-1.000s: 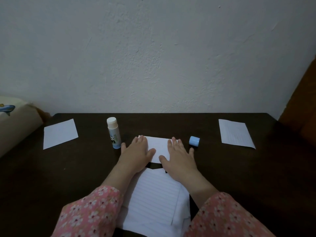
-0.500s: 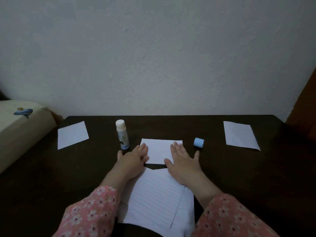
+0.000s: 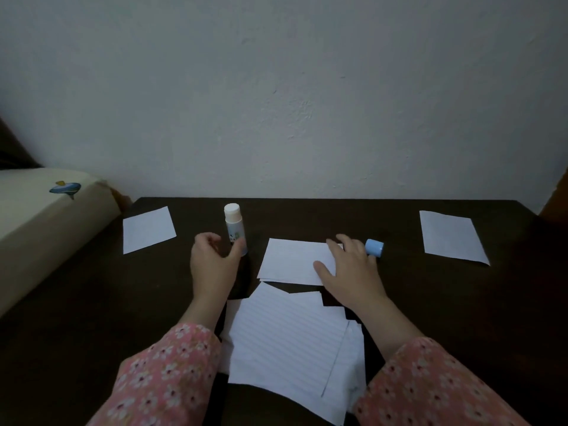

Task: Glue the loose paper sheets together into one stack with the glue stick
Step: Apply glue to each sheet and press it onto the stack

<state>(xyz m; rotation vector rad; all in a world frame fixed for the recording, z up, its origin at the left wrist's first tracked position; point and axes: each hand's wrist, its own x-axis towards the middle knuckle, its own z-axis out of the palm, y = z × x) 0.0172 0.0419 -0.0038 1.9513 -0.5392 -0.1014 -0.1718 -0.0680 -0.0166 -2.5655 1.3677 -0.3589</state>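
Note:
An uncapped glue stick (image 3: pixel 232 221) stands upright on the dark table (image 3: pixel 430 302). My left hand (image 3: pixel 212 265) curls round its lower part, the thumb across the base and the bent fingers just to its left. My right hand (image 3: pixel 349 270) rests flat on the right end of a small white sheet (image 3: pixel 292 261) at the table's middle. The blue cap (image 3: pixel 375 247) lies beside that hand's fingertips. Loose sheets lie at the far left (image 3: pixel 147 229) and far right (image 3: pixel 450 236). A lined sheet (image 3: pixel 285 339) on other paper lies near me.
A cream cushion with a blue fish print (image 3: pixel 46 222) presses against the table's left edge. A white wall rises right behind the table. A brown wooden surface (image 3: pixel 556 198) shows at the far right.
My left hand left the small sheet and moved left to the glue stick, curling round its base. My right hand slid right along the sheet toward the cap. The camera tilted.

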